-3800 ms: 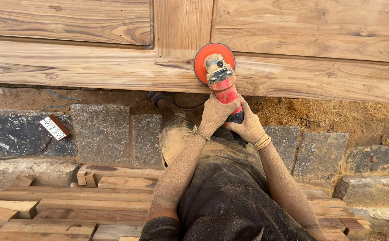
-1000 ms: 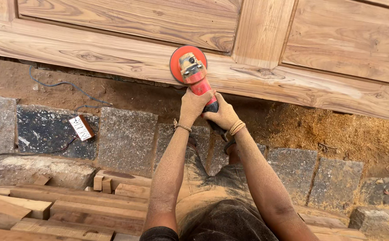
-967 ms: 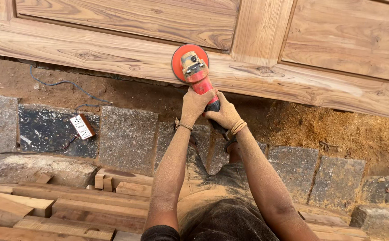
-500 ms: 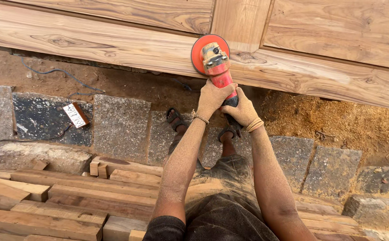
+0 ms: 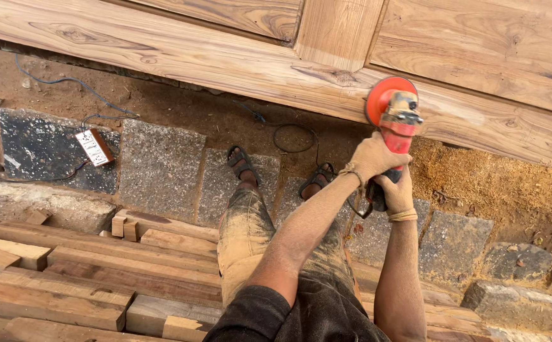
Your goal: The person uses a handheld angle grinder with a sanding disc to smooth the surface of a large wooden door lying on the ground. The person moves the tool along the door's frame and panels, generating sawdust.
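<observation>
A red angle grinder (image 5: pixel 395 117) with an orange sanding disc presses against the bottom rail of a large panelled wooden door (image 5: pixel 238 60). My left hand (image 5: pixel 372 157) wraps the grinder's body just below the head. My right hand (image 5: pixel 395 195) grips the dark rear handle lower down. Both hands and forearms are coated in sawdust. My legs in dusty trousers and sandalled feet stand on the stone blocks below the door.
Sawn timber lengths (image 5: pixel 67 278) are stacked at the lower left. A white power strip (image 5: pixel 94 147) with a blue cable lies on a dark stone slab (image 5: pixel 48 152). A black cord loop (image 5: pixel 295 138) lies on the dirt. Sawdust (image 5: pixel 478 183) is heaped under the door at right.
The grinder and both hands have slid to the right along the door's bottom rail, and the view has shifted so my feet and legs now show.
</observation>
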